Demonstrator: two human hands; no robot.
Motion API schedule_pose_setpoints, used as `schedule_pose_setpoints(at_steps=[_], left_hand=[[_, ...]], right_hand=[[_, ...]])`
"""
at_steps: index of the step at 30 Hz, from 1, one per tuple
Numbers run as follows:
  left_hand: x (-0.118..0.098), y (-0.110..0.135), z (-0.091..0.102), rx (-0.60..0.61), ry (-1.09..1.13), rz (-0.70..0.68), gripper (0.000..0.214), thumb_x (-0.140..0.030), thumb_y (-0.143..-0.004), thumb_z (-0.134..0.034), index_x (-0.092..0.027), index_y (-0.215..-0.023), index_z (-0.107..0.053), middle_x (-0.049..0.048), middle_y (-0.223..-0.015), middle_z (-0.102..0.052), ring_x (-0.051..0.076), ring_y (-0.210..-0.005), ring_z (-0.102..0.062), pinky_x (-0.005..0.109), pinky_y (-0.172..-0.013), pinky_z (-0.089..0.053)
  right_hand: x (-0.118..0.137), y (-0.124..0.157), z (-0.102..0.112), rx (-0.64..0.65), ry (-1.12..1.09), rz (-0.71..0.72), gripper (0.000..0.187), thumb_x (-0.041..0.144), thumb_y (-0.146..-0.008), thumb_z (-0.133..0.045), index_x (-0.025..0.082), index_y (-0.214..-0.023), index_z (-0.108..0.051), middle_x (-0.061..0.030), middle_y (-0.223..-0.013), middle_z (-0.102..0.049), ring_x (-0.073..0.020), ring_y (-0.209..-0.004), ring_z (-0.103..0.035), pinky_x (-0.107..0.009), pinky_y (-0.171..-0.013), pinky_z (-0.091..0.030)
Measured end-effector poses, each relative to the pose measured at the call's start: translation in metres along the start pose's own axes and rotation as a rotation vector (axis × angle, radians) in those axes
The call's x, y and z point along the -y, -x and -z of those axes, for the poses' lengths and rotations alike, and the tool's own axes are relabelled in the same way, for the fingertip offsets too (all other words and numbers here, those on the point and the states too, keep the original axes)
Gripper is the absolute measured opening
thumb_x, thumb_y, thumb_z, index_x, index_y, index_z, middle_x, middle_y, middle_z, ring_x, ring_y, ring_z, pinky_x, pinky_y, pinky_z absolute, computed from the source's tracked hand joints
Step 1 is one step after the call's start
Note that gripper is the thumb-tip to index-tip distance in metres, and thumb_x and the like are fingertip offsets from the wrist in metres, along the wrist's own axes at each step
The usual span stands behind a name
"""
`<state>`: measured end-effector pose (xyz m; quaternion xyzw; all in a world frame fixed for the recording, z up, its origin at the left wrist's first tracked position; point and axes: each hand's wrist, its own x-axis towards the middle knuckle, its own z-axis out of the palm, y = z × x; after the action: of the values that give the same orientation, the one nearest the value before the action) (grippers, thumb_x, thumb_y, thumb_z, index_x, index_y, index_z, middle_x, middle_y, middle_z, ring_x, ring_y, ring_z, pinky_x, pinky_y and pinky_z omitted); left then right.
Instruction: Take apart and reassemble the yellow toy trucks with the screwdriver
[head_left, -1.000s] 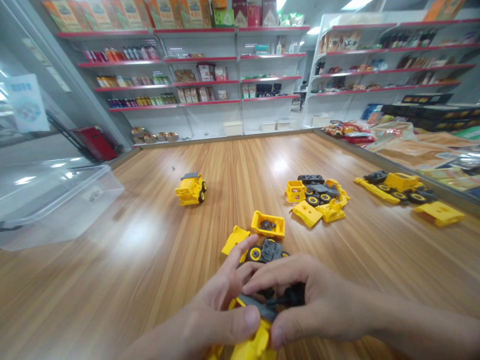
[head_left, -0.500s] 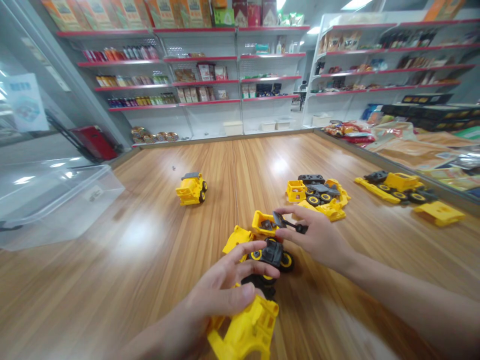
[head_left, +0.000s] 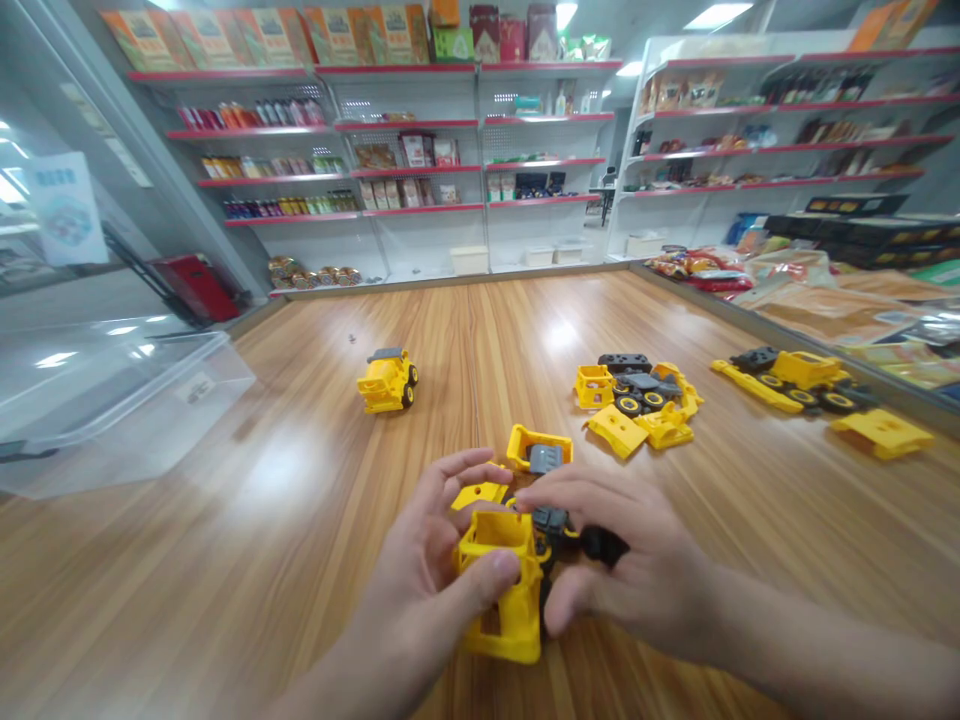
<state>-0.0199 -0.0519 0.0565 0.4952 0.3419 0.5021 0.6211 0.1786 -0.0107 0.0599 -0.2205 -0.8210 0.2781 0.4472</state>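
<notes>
In my left hand (head_left: 420, 590) is a yellow toy truck cab (head_left: 506, 630), gripped with the thumb across its front. My right hand (head_left: 637, 550) curves beside the cab, its index fingertip near the cab's top edge. A small black knob-like piece (head_left: 604, 545) shows in the crook of that hand; its kind is unclear. Behind the fingers, a dark toy chassis (head_left: 551, 522) with yellow-hubbed wheels is mostly hidden. A yellow panel (head_left: 480, 494) lies beyond my left fingers. Just past my right hand sits a yellow dump bed (head_left: 525, 440) with a grey bucket-like part (head_left: 546, 458) at its near edge.
A yellow toy truck (head_left: 387, 382) stands at left-centre. Toy truck parts (head_left: 637, 385) are grouped to the right, with another truck set (head_left: 806, 375) farther right. A clear plastic bin (head_left: 150, 420) stands at the left, and stocked shelves (head_left: 405, 125) line the back.
My right hand has moved from the dump bed down and nearer to the cab. The grey part it was at now rests at the bed. My left hand has raised and turned the cab upright.
</notes>
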Motion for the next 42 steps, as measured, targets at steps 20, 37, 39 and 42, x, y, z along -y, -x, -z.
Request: schedule_pose_setpoints(at_steps=[20, 37, 39, 42], left_hand=[[-0.001, 0.008, 0.000, -0.058, -0.612, -0.354, 0.055, -0.026, -0.085, -0.059, -0.030, -0.137, -0.040, 0.0094, -0.149, -0.033, 0.034, -0.139, -0.033, 0.058, -0.114, -0.030], [0.022, 0.004, 0.019, 0.119, -1.331, 0.052, 0.117, -0.055, -0.060, -0.077, -0.027, -0.153, -0.011, 0.0144, -0.160, 0.001, 0.041, -0.147, 0.003, 0.062, -0.114, -0.023], [0.023, 0.003, 0.019, 0.124, -1.309, 0.047, 0.116, -0.055, -0.061, -0.077, -0.027, -0.153, -0.012, 0.0142, -0.160, 0.000, 0.040, -0.148, 0.003, 0.060, -0.115, -0.024], [0.024, 0.001, 0.018, 0.126, -1.275, 0.025, 0.113, -0.053, -0.061, -0.078, -0.027, -0.152, -0.015, 0.0130, -0.158, -0.006, 0.037, -0.148, -0.003, 0.057, -0.116, -0.025]], right_hand=[[-0.013, -0.013, 0.054, 0.208, -0.061, -0.186, 0.032, 0.021, -0.085, -0.071, 0.022, -0.116, -0.065, -0.0037, -0.114, -0.066, -0.0187, -0.109, -0.061, -0.029, -0.094, -0.048], [-0.048, -0.011, 0.089, 0.596, 0.254, -0.396, 0.043, 0.029, -0.085, -0.066, 0.024, -0.127, -0.057, -0.0058, -0.126, -0.060, -0.0258, -0.119, -0.054, -0.039, -0.103, -0.042], [-0.048, -0.010, 0.085, 0.609, 0.252, -0.402, 0.046, 0.031, -0.085, -0.066, 0.023, -0.129, -0.056, -0.0068, -0.126, -0.060, -0.0265, -0.118, -0.055, -0.040, -0.103, -0.042], [-0.047, -0.010, 0.081, 0.624, 0.253, -0.405, 0.054, 0.030, -0.084, -0.066, 0.024, -0.136, -0.051, -0.0075, -0.127, -0.060, -0.0271, -0.119, -0.055, -0.041, -0.104, -0.042]])
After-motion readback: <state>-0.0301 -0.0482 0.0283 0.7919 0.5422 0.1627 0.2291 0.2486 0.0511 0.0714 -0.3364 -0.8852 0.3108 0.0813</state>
